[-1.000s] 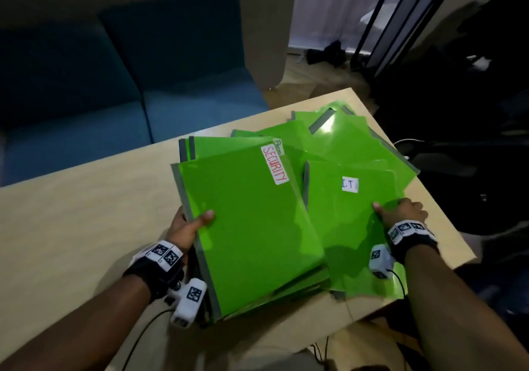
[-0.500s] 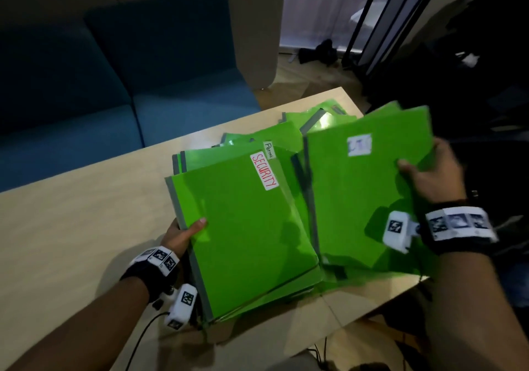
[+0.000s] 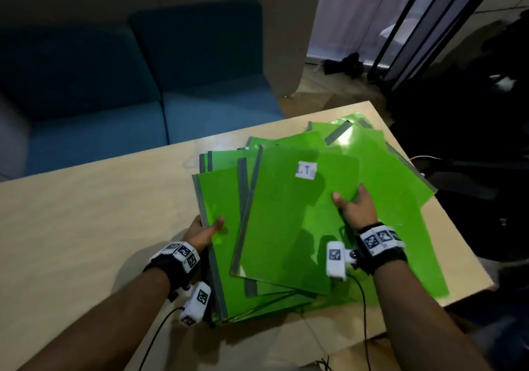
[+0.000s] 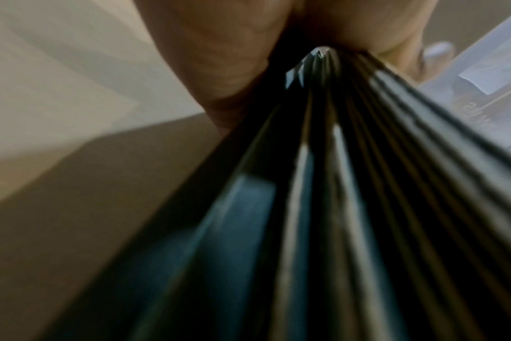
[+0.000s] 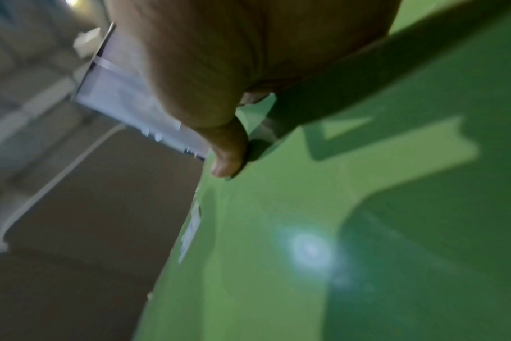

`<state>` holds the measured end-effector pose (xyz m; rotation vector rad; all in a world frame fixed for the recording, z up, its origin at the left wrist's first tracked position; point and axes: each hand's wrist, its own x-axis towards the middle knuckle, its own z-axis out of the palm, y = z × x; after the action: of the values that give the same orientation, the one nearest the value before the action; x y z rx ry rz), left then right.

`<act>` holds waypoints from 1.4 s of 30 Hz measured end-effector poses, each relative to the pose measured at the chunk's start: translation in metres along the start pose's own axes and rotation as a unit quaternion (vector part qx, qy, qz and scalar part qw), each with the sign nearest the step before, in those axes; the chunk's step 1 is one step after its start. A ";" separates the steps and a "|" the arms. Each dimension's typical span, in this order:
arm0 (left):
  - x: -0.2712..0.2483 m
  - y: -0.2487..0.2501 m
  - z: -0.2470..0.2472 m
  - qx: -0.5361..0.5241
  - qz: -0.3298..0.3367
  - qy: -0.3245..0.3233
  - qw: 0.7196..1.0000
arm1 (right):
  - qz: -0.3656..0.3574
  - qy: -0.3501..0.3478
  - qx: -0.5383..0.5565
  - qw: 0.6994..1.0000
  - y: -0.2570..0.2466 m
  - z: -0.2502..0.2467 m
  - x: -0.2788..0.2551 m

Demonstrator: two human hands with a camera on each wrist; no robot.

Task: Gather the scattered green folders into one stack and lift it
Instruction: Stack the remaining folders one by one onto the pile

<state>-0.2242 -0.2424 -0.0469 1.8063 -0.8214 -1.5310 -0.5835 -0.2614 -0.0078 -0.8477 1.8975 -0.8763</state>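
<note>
Glossy, flat green folders (image 3: 217, 199) with grey spines lie overlapped on a pale wooden table (image 3: 86, 213). The left hand (image 3: 201, 232) pinches the stack's left edge, thumb on top. The right hand (image 3: 356, 207) grips a folder labelled "I.T" (image 3: 286, 219), thumb on its cover, held tilted over the stack. More folders (image 3: 400, 184) fan out toward the table's far right corner.
</note>
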 end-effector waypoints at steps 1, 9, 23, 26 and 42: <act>-0.002 0.002 -0.001 0.027 0.008 -0.007 1.000 | 0.016 -0.011 -0.016 1.000 -0.010 0.013 -0.014; -0.019 0.022 -0.006 0.154 0.021 -0.058 0.986 | -0.009 -0.125 -0.182 0.975 -0.031 0.071 -0.039; -0.087 -0.050 -0.113 -0.027 0.012 -0.060 0.998 | -0.083 -0.259 -0.315 0.909 -0.037 0.119 -0.104; -0.106 -0.061 -0.139 -0.046 0.009 -0.026 0.999 | -0.119 -0.315 -0.337 0.879 -0.038 0.152 -0.117; -0.111 -0.093 -0.184 -0.033 -0.042 0.000 0.999 | -0.317 -0.291 -0.465 0.774 -0.050 0.254 -0.133</act>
<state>-0.0512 -0.0854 -0.0298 1.8128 -0.6941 -1.5919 -0.2929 -0.2404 -0.0098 -2.1546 1.3892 0.1190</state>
